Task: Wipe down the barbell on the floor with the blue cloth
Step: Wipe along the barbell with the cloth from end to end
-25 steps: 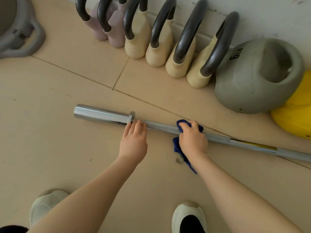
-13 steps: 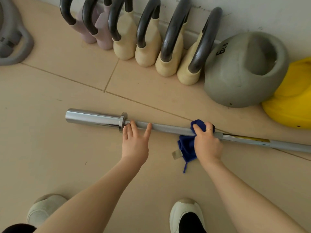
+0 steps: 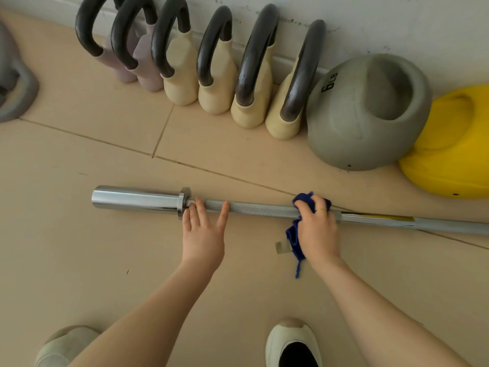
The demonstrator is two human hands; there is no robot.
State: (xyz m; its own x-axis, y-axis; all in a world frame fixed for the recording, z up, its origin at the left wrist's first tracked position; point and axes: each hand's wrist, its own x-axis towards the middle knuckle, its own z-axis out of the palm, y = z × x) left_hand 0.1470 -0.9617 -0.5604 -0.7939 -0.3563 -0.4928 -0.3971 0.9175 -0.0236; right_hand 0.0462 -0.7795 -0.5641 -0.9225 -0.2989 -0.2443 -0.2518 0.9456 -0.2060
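A silver barbell (image 3: 259, 207) lies on the tan floor, its chrome sleeve at the left and its shaft running off the right edge. My left hand (image 3: 203, 234) rests flat against the shaft just right of the collar, fingers spread. My right hand (image 3: 317, 229) presses the blue cloth (image 3: 295, 234) over the shaft further right, fingers curled over it. Part of the cloth hangs down toward me with a small tag showing. A yellow-and-white label sits on the shaft right of the cloth.
Several kettlebells (image 3: 219, 83) with dark handles line the wall behind the bar. A grey 6 lb kettlebell (image 3: 362, 115) and a yellow one (image 3: 449, 149) lie at the right. A grey weight (image 3: 16, 83) is at the far left. My two shoes (image 3: 291, 343) are near the bottom edge.
My right hand has slid the blue cloth to the right along the shaft. My left hand has opened from a curled hold to flat fingers by the collar.
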